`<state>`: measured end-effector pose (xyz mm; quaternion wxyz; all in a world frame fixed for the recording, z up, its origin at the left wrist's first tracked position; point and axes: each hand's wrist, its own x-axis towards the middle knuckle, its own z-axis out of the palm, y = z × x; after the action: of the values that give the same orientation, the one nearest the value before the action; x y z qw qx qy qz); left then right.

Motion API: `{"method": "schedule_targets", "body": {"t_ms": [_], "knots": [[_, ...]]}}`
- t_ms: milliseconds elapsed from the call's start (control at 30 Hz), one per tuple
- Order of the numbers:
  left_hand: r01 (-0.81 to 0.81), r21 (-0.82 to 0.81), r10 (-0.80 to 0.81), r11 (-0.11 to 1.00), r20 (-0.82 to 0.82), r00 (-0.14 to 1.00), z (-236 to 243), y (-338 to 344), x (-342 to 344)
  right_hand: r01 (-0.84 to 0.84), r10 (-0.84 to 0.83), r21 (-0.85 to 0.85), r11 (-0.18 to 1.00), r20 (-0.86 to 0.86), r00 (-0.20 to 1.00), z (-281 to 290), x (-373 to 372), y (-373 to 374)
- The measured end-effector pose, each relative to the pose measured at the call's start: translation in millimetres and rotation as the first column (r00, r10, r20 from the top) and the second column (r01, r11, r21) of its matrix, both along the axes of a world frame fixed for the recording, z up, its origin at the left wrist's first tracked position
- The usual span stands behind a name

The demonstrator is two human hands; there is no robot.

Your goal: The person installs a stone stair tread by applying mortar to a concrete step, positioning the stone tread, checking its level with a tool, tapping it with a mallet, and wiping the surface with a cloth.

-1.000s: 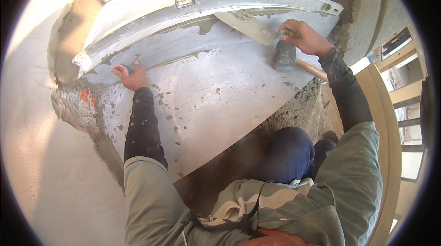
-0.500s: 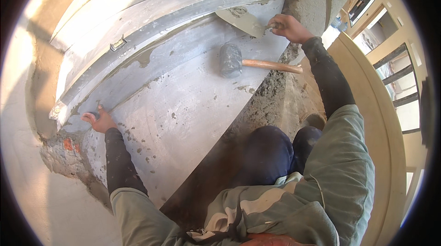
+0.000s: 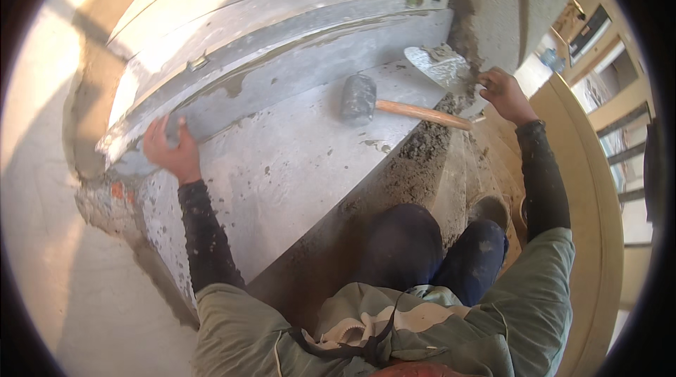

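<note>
My left hand point(image 3: 171, 150) has its fingers spread against the left part of an upright grey stone slab point(image 3: 296, 71), just below a long metal spirit level point(image 3: 317, 11). The level lies along the slab's upper edge. In my right hand point(image 3: 505, 95) is the handle of a trowel point(image 3: 426, 66), closed in my fingers. Wet mortar point(image 3: 445, 53) sits on its blade, which hovers or rests near the slab's right end; I cannot tell which. A rubber mallet point(image 3: 358, 101) with a wooden handle lies on the flat stone tread point(image 3: 282, 187) between my hands.
Loose mortar point(image 3: 429, 148) lies along the tread's near edge, beside my knees. A rough plastered wall point(image 3: 493, 11) rises at the far right. A curved pale panel point(image 3: 577, 166) stands to my right. Broken masonry with red brick point(image 3: 117, 190) borders the tread at left.
My right hand has moved right and nearer with the trowel, away from the spirit level. My left hand has shifted up onto the upright slab, fingers spreading. The whole view has shifted slightly.
</note>
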<state>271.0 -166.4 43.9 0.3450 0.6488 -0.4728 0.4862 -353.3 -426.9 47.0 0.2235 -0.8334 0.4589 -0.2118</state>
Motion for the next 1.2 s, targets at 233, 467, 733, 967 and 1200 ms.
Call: {"method": "schedule_targets", "body": {"t_ms": [233,467,733,967,1200], "knots": [[0.351,0.457,-0.415,0.817,0.043,0.909,50,-117,-138,-0.158,0.162,-0.092,0.983,0.035,0.986,-37,45,-29],[0.127,0.653,-0.092,0.747,-0.088,0.992,69,-180,-154,-0.033,0.043,-0.066,0.997,0.162,0.986,-69,20,-66],[0.123,0.725,-0.024,0.678,-0.146,0.989,90,-210,-131,0.065,-0.043,-0.11,0.992,0.192,0.98,-60,-6,-33],[0.077,0.711,-0.006,0.699,-0.101,0.995,90,-203,-130,-0.179,0.182,-0.039,0.983,0.149,0.972,-28,84,-4],[0.135,0.55,-0.135,0.824,-0.04,0.99,83,-182,-126,0.004,-0.019,0.056,0.998,0.272,0.962,-65,58,-43]]}}
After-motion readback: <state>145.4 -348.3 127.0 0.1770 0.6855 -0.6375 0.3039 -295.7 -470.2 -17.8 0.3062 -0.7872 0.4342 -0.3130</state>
